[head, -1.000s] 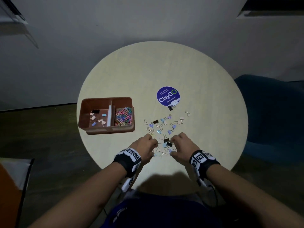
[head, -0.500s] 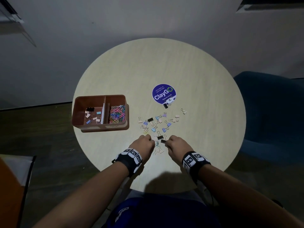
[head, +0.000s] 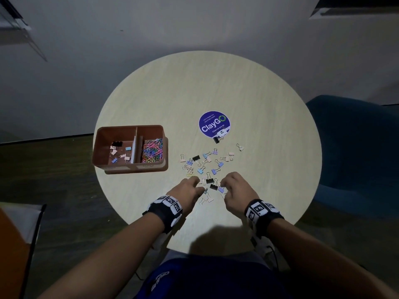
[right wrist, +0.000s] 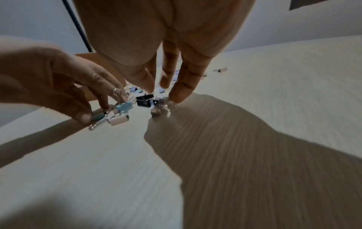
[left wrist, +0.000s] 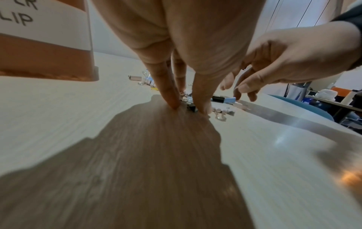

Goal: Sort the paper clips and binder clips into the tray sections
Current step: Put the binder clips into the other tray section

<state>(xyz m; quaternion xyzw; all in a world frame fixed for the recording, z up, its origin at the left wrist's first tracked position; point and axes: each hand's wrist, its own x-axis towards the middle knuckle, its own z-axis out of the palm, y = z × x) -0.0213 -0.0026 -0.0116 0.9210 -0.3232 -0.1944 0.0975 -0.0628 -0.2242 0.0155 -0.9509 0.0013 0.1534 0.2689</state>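
Note:
A brown two-section tray (head: 129,167) stands at the table's left. Binder clips (head: 121,152) lie in its left section and coloured paper clips (head: 152,150) in its right one. Several loose binder clips (head: 207,162) are scattered in the middle of the table. My left hand (head: 199,184) is at the pile's near edge, with thumb and finger on the tabletop pinching a small binder clip (left wrist: 191,106). In the right wrist view a light blue clip (right wrist: 123,108) sits at its fingertips. My right hand (head: 222,186) hovers over black and purple clips (right wrist: 144,101), fingers loosely curled and gripping nothing.
A round blue ClayGO sticker (head: 214,124) lies beyond the clips, with a black binder clip (head: 217,139) at its edge. The round table's near edge (head: 194,244) is close to my wrists. A blue chair (head: 354,152) stands to the right.
My head view has shifted slightly. Both hands stay at the near edge of the pile, fingers working among the clips. The tray has not moved.

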